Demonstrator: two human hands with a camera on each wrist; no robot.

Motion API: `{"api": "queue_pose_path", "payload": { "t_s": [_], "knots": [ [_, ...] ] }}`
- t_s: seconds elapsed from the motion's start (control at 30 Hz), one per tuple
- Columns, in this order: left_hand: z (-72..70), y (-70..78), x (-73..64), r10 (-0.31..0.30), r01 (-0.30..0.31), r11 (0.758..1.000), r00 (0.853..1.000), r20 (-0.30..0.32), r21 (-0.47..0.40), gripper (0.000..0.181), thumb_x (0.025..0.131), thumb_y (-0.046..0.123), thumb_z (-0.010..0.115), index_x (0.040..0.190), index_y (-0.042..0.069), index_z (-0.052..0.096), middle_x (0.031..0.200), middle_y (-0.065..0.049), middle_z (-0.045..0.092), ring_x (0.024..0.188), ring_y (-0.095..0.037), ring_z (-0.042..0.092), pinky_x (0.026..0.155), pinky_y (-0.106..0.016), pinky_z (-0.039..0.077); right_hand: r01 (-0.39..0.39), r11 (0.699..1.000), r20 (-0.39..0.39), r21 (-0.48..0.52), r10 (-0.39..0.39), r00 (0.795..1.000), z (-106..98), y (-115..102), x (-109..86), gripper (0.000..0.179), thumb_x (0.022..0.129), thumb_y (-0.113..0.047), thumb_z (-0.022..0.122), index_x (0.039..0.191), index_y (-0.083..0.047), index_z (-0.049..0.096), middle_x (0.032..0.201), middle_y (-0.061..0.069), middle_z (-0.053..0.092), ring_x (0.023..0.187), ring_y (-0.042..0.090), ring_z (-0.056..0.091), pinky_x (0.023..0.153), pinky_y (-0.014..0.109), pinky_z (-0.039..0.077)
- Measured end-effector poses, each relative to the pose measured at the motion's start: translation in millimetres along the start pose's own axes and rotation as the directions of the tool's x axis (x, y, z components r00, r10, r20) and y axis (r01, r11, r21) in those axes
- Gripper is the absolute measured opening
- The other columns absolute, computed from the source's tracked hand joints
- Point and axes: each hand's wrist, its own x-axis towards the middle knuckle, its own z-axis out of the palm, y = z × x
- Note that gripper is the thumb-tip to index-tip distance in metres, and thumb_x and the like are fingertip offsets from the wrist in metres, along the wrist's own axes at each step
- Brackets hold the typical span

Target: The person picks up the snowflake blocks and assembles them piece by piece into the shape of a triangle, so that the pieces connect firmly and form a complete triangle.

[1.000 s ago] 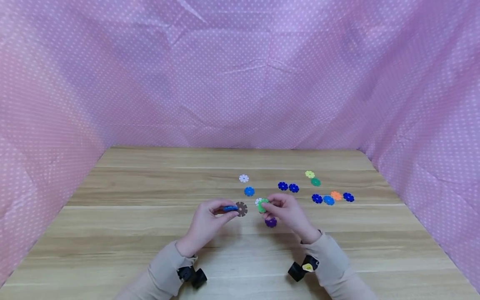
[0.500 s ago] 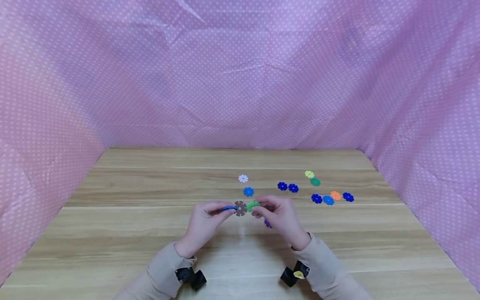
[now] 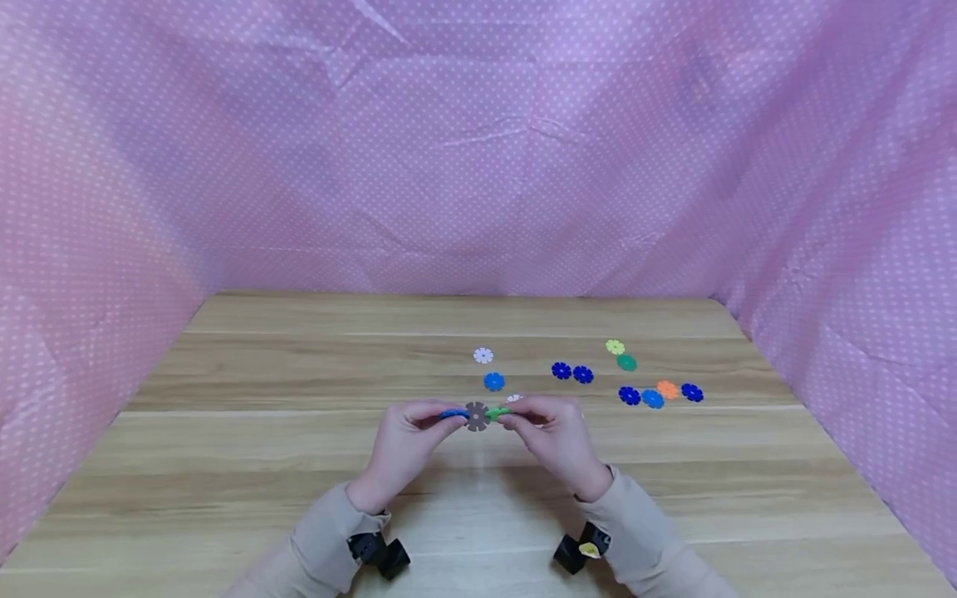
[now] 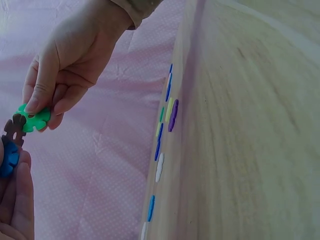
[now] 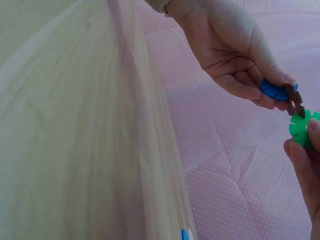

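Observation:
Above the table, my left hand (image 3: 407, 440) pinches a blue notched plastic disc (image 3: 452, 414) between thumb and fingers. A brown notched disc (image 3: 477, 417) is attached at the blue one's right side and stands crosswise to it. My right hand (image 3: 557, 440) pinches a bright green notched disc (image 3: 496, 413), seen nearly edge-on. The green disc (image 4: 37, 119) meets the brown disc (image 4: 14, 131) at its edge in the left wrist view; how deep the slots overlap I cannot tell. Blue, brown and green form a row between both hands in the right wrist view.
On the wooden table (image 3: 299, 498) lie more discs: a white (image 3: 483, 355), a blue (image 3: 494, 381), two dark blue (image 3: 571, 373), a yellow (image 3: 615, 347), a green (image 3: 626, 362) and an orange (image 3: 668, 389) among others. A purple disc (image 4: 173, 115) shows in the left wrist view. Pink dotted cloth (image 3: 478, 166) surrounds the table.
My right hand has moved left, bringing the green disc against the brown one. The green disc has turned from face-on to nearly edge-on. My left hand has barely moved.

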Motion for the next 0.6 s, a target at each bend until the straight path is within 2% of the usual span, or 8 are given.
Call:
{"api": "queue_pose_path", "payload": {
  "t_s": [0.07, 0.23, 0.37, 0.6],
  "knots": [
    [0.3, -0.2, 0.1, 0.004, -0.004, 1.000, 1.000, -0.001, -0.012, 0.014, 0.081, 0.001, 0.071, 0.094, -0.005, 0.073, 0.092, -0.018, 0.072, 0.080, -0.004, 0.067, 0.070, -0.023, 0.056, 0.034, 0.999, -0.027, 0.006, -0.034, 0.999, 2.8, 0.5, -0.2, 0.008, 0.078, 0.007, 0.071, 0.084, 0.003, 0.072, 0.080, 0.014, 0.072, 0.069, 0.011, 0.068, 0.062, 0.024, 0.057],
    [-0.5, -1.1, 1.2, -0.004, 0.004, 0.999, 1.000, -0.008, -0.033, 0.014, 0.080, 0.000, 0.071, 0.093, -0.007, 0.072, 0.091, -0.020, 0.071, 0.080, -0.004, 0.068, 0.070, -0.023, 0.056, 0.080, 0.996, -0.068, 0.028, -0.078, 0.995, 7.0, 0.6, 1.1, 0.006, 0.075, 0.010, 0.071, 0.080, 0.006, 0.071, 0.076, 0.018, 0.071, 0.067, 0.006, 0.066, 0.059, 0.023, 0.056],
    [-1.9, -1.1, 2.5, -0.022, 0.021, 0.999, 1.000, -0.012, -0.036, 0.013, 0.080, 0.000, 0.072, 0.091, -0.006, 0.073, 0.091, -0.020, 0.072, 0.079, -0.004, 0.068, 0.069, -0.023, 0.056, 0.074, 0.997, -0.076, 0.038, -0.071, 0.995, 8.2, -0.9, 2.2, 0.005, 0.075, 0.010, 0.072, 0.079, 0.007, 0.070, 0.075, 0.021, 0.070, 0.066, 0.006, 0.065, 0.059, 0.023, 0.056],
    [-4.6, 0.9, 4.7, -0.048, 0.049, 0.998, 0.999, 0.023, -0.040, 0.014, 0.080, 0.003, 0.072, 0.091, -0.006, 0.073, 0.090, -0.019, 0.072, 0.076, -0.005, 0.068, 0.068, -0.024, 0.056, 0.061, 0.997, -0.086, 0.041, -0.057, 0.995, 9.8, -1.7, 3.0, 0.006, 0.074, 0.010, 0.072, 0.077, 0.006, 0.070, 0.072, 0.020, 0.069, 0.063, 0.006, 0.064, 0.057, 0.023, 0.055]
  ]
}}
